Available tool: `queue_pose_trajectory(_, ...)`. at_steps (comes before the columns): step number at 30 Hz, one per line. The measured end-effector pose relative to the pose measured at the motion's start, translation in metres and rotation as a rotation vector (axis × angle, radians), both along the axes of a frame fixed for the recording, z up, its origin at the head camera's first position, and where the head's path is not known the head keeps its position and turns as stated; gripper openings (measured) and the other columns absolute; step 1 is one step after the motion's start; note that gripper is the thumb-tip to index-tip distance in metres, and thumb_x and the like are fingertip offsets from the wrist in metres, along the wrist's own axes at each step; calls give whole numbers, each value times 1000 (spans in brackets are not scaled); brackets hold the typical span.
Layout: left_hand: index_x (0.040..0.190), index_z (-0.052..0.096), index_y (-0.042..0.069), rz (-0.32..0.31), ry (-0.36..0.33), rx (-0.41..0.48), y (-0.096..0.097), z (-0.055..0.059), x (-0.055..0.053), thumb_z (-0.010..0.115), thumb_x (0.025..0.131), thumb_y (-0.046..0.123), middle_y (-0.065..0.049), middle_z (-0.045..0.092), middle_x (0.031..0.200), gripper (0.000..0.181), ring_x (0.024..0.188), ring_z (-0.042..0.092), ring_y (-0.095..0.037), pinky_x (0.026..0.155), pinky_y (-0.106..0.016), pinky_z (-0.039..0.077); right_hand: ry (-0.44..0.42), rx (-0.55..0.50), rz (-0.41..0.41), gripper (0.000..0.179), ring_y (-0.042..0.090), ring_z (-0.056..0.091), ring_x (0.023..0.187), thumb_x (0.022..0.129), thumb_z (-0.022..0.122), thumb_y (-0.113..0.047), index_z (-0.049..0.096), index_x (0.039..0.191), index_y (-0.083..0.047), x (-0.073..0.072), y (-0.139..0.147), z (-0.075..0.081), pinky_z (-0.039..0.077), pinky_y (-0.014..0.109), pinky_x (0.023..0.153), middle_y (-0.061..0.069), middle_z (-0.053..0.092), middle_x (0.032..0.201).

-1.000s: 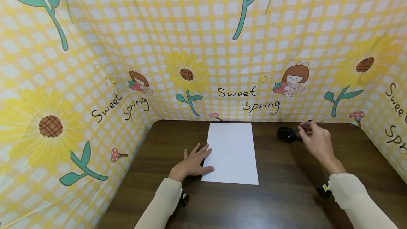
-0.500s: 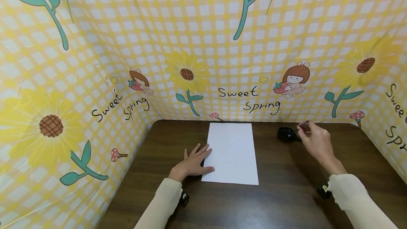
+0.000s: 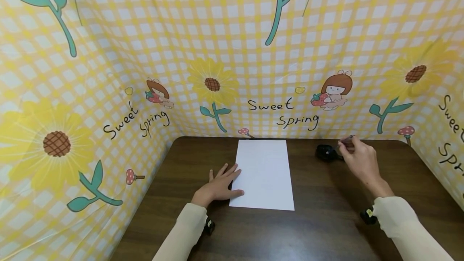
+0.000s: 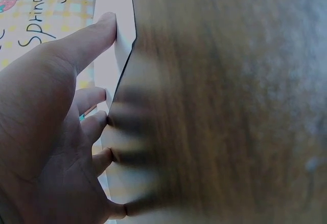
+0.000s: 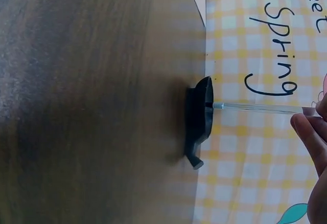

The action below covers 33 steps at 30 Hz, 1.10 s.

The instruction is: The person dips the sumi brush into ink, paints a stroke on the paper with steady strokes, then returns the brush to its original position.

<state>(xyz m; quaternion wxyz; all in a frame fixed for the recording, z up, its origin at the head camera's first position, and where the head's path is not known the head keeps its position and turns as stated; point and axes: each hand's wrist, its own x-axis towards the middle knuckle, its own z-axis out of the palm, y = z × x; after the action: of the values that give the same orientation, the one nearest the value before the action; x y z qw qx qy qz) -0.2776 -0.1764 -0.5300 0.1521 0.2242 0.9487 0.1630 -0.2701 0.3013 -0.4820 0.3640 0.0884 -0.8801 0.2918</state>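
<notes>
yellow gingham backdrop with sunflowers and "sweet spring" print behind a dark wood bench [image 3: 326,228]. left hand [image 3: 218,186], lower centre-left, lies flat with fingers straight on the left edge of the white paper [image 3: 264,174]; sheet is blank. right hand [image 3: 360,162], right of centre, pinches a thin clear pen [image 5: 255,107], tip seated in the black holder [image 3: 326,153]. judgement: pen not yet clear of holder; writing not begun.
</notes>
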Motion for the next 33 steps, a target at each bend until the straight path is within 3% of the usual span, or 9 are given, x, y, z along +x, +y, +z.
queue_pose_trajectory(13, 171, 29, 23, -4, 1, 24, -1, 0, 1, 61, 100, 67, -1, 14, 181, 89, 168, 2, -37, 122, -81, -7, -29, -11, -9, 13, 43, 77, 83, 97, 75, -4, 70, 103, 6, -1, 4, -8, 29, -10, 74, 27, 77, 95)
queue_pose_trajectory(28, 170, 30, 23, 4, -2, 25, 0, 1, 3, 63, 101, 63, -1, 15, 181, 87, 168, 3, -37, 122, -82, -5, 26, -28, -36, 12, 46, 77, 81, 96, 73, -2, 70, 102, 8, 4, 8, 1, 29, -11, 75, 28, 78, 94)
queue_pose_trajectory(30, 170, 30, 23, 5, -2, 24, 0, 1, 4, 63, 100, 64, -1, 15, 181, 87, 168, 3, -37, 122, -82, -5, 33, -28, -41, 12, 38, 78, 79, 96, 73, -1, 70, 103, 7, 5, 9, 1, 30, -11, 75, 27, 78, 95)
queue_pose_trajectory(33, 170, 30, 23, 4, -2, 22, 0, 2, 4, 63, 100, 64, 0, 15, 181, 87, 168, 2, -37, 122, -81, -6, 46, -42, -45, 12, -5, 73, 79, 95, 74, -1, 71, 104, 7, 5, 11, 1, 31, -11, 76, 26, 78, 97)
